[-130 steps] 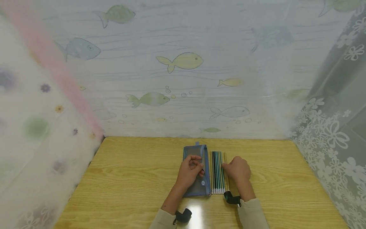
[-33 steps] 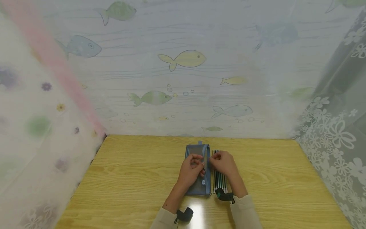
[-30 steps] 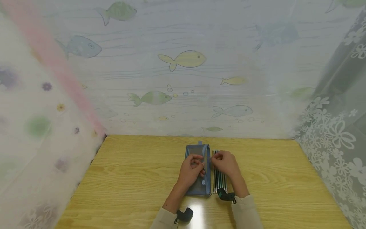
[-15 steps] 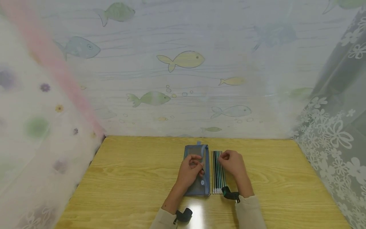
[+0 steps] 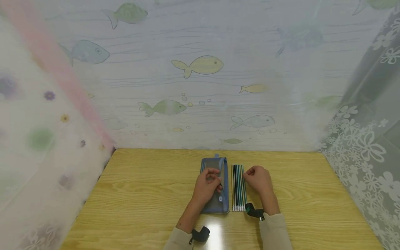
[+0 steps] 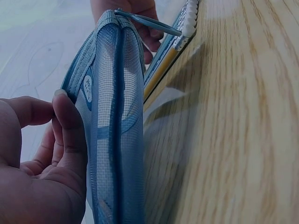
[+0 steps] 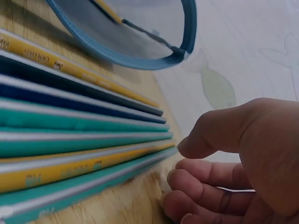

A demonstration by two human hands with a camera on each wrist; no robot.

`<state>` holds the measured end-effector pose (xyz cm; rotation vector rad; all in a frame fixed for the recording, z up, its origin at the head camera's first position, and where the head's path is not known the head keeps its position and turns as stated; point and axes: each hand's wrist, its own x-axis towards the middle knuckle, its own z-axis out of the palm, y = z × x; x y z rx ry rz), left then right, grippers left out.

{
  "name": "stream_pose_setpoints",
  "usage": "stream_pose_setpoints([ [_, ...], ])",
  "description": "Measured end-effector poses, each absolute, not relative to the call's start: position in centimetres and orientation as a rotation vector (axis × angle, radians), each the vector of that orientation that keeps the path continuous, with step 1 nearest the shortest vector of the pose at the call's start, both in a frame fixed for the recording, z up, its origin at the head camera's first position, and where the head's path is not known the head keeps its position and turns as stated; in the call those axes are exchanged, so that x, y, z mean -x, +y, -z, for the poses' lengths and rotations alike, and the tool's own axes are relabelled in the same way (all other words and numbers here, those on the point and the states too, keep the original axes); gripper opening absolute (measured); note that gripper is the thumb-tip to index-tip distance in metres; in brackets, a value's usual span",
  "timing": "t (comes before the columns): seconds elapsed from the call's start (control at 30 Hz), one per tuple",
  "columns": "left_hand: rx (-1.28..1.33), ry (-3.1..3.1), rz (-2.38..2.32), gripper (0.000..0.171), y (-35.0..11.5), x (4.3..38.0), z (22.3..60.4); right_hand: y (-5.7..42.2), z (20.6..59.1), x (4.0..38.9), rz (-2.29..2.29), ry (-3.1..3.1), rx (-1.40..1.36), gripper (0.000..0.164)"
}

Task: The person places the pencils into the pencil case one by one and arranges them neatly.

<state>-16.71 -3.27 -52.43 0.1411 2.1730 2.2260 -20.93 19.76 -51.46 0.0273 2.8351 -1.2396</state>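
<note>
A blue mesh pencil case (image 5: 215,205) with a zip lies on the table, some pencils showing through its mesh. My left hand (image 5: 206,187) is over it; in the left wrist view thumb and forefinger pinch the case's edge beside its oval label (image 6: 88,86). Just right of the case, several pencils (image 5: 238,187) in yellow, black, navy and green lie side by side, white erasers towards me. My right hand (image 5: 259,178) is at the right side of this row near the far ends. Its fingers (image 7: 187,184) are loosely bent and hold nothing, the thumb close to the outermost green pencil (image 7: 93,186).
The wood-grain table (image 5: 140,194) runs back to a wall covering (image 5: 200,86) printed with fish. A flowered covering (image 5: 37,139) stands at the left, and a lace-patterned curtain (image 5: 362,152) at the right. A ring pull (image 6: 149,21) hangs from the case's zip.
My right hand went left across the pencil row, then back to its right side. The yellow pencil that stood apart at the right no longer does. The left hand stays at the case.
</note>
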Motion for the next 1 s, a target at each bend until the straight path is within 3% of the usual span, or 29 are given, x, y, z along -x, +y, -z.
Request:
stream_pose_setpoints([
  [0.73, -0.149, 2.196, -2.217, 0.025, -3.73, 16.68, 52.17, 19.68, 51.86, 20.86, 1.145, 2.829, -0.085, 0.036],
  [1.0, -0.147, 2.215, -2.203, 0.025, -3.79, 16.63, 52.07, 19.16, 51.76, 20.79, 1.090, 2.860, -0.172, 0.033],
])
